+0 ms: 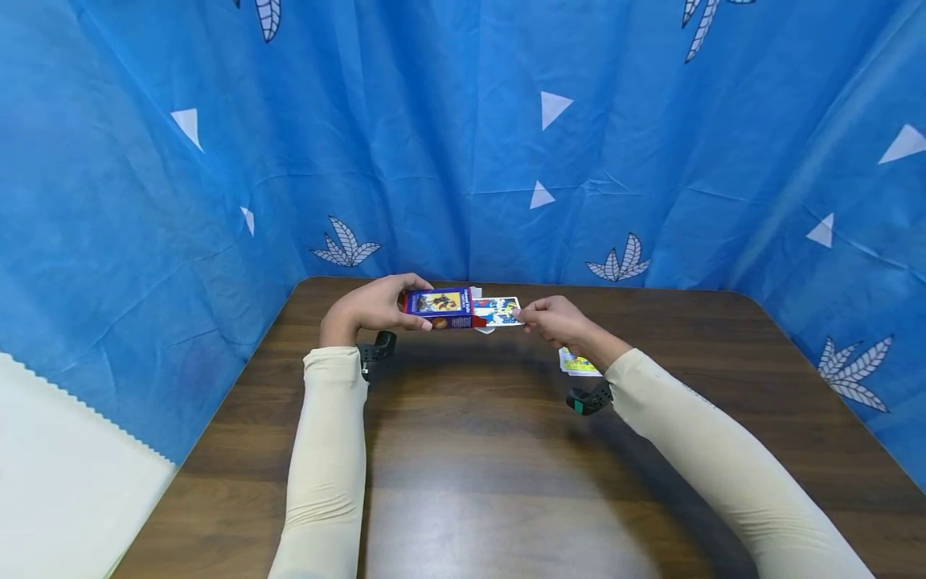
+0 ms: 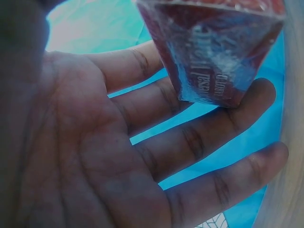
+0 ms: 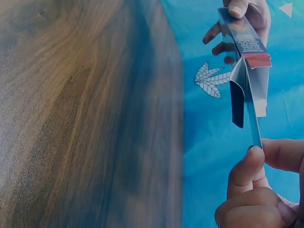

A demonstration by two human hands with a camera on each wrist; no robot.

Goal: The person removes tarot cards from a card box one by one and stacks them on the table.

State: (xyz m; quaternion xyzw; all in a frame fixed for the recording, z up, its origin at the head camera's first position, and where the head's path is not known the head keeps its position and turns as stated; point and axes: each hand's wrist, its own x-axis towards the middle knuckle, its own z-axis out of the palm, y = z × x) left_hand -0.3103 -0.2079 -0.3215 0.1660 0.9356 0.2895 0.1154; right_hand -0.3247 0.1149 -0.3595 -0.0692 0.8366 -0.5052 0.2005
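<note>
My left hand (image 1: 378, 304) grips a blue and red card box (image 1: 438, 305) by its left end, thumb on the near side and fingers behind. In the left wrist view the end of the box (image 2: 213, 61) shows plastic wrap and print, with the fingers spread beneath it. The box's flaps (image 3: 237, 102) stand open at its right end. Between thumb and forefinger, my right hand (image 1: 560, 319) pinches illustrated cards (image 1: 495, 310) that stick partway out of that end. Edge-on in the right wrist view, the cards (image 3: 254, 123) form a thin stack. Both hands are above the table.
Yellow-faced cards (image 1: 577, 363) lie on the wooden table (image 1: 463, 450), partly hidden by the right wrist. A blue patterned curtain (image 1: 463, 145) hangs behind the table and along both sides. White cloth (image 1: 65, 474) lies at the lower left.
</note>
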